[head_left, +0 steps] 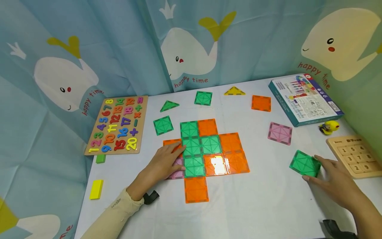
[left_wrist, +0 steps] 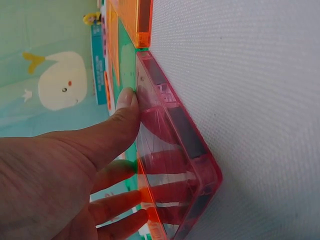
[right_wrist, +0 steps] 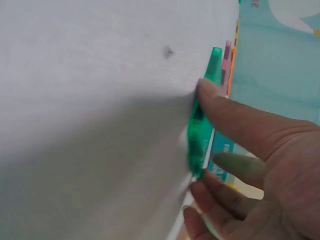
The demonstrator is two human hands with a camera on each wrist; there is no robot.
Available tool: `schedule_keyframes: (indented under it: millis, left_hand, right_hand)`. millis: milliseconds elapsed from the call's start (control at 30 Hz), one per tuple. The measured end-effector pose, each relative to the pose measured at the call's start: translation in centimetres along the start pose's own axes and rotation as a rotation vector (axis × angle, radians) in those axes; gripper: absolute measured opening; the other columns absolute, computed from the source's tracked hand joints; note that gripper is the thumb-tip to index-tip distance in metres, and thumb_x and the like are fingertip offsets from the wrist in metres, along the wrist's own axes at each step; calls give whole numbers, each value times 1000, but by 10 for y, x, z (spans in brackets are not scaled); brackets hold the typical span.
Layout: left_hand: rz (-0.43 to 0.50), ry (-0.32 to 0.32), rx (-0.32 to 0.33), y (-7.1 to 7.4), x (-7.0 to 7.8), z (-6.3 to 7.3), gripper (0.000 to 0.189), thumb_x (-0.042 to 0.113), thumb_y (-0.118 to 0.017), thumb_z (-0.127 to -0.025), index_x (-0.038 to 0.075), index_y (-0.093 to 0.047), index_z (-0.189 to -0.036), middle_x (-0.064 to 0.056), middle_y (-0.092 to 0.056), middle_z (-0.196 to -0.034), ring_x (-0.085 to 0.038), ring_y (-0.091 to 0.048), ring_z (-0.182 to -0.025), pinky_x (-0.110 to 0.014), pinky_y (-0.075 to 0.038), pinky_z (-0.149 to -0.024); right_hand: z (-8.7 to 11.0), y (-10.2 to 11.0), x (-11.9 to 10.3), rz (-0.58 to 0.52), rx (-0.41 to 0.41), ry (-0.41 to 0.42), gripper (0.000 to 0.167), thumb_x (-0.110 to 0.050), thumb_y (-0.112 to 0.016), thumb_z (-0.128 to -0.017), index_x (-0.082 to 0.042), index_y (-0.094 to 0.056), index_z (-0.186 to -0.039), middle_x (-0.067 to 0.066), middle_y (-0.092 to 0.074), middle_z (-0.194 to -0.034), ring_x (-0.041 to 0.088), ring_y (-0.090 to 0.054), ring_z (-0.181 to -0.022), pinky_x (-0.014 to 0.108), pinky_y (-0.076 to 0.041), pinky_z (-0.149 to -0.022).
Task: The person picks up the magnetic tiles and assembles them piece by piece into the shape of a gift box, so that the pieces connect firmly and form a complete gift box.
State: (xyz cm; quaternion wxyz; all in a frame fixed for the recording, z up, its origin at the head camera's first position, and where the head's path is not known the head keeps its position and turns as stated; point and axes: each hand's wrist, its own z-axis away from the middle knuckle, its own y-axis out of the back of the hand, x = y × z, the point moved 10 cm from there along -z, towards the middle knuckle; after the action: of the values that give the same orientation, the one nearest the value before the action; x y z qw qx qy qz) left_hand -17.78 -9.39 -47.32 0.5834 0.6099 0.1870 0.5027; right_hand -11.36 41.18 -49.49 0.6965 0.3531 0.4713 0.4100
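Square see-through magnetic tiles lie joined flat on the table: green tiles [head_left: 191, 146] in the middle, orange tiles [head_left: 236, 162] around them and a pink tile [head_left: 177, 170] at the left edge. Over that pink tile rests my left hand [head_left: 162, 158], its thumb and fingertips touching the tiles' tops and the fingers fairly straight. In the left wrist view the pink tile [left_wrist: 170, 145] shows its clear edge, with the fingers seen through it. At the right, my right hand [head_left: 335, 179] pinches a separate green square tile [head_left: 304, 163] by its edges, thumb on the near side.
Loose tiles lie behind: a green triangle [head_left: 169, 106], a yellow triangle [head_left: 234, 91], an orange square [head_left: 261, 103] and a pink square [head_left: 280, 133]. A number board [head_left: 140, 113] stands left; a box [head_left: 307, 99], a yellow toy duck [head_left: 329, 127] and a wooden number board [head_left: 355, 156] are right.
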Motion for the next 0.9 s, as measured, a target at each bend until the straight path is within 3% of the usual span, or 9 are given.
schedule_keyframes:
  millis: [233, 400, 600, 733, 900]
  left_hand:
    - [-5, 1, -4, 1, 1, 0, 86, 47, -76, -94, 12, -40, -164, -15, -32, -170, -40, -32, -154, -60, -25, -127]
    - [-3, 1, -8, 1, 2, 0, 85, 46, -76, -94, 12, -41, -163, -16, -32, -170, -41, -33, -154, -60, -25, -127]
    - [-14, 5, -11, 2, 2, -1, 85, 47, -76, -94, 12, -41, -164, -16, -33, -170, -41, -33, -154, -60, -25, -126]
    - [-17, 11, -13, 3, 2, 0, 85, 47, -76, -94, 12, -41, -163, -15, -33, -170, -41, -33, -153, -60, -25, -126]
    - [-14, 13, -11, 2, 2, 0, 84, 46, -76, -95, 12, -41, -163, -15, -33, -170, -41, -33, -153, -60, -25, -126]
  right_hand:
    - [4, -8, 5, -81, 8, 13, 95, -46, -75, -98, 12, -27, -157, 50, -20, -142, 69, -20, -127, 84, -30, -95]
    - [14, -20, -10, -61, -75, 47, 97, -51, -77, -95, 8, -32, -157, 49, -22, -142, 70, -21, -125, 82, -30, -89]
    - [36, -41, -60, 7, -100, 189, 90, -50, -86, -85, -5, -46, -151, 37, -41, -140, 60, -39, -121, 74, -34, -85]
    - [50, -55, -105, 87, -69, 319, 87, -51, -93, -74, -13, -57, -143, 21, -54, -133, 45, -52, -116, 63, -43, -82]
    - [69, -71, -163, 121, 1, 528, 81, -54, -94, -70, -19, -64, -137, 5, -58, -129, 28, -55, -115, 47, -41, -83]
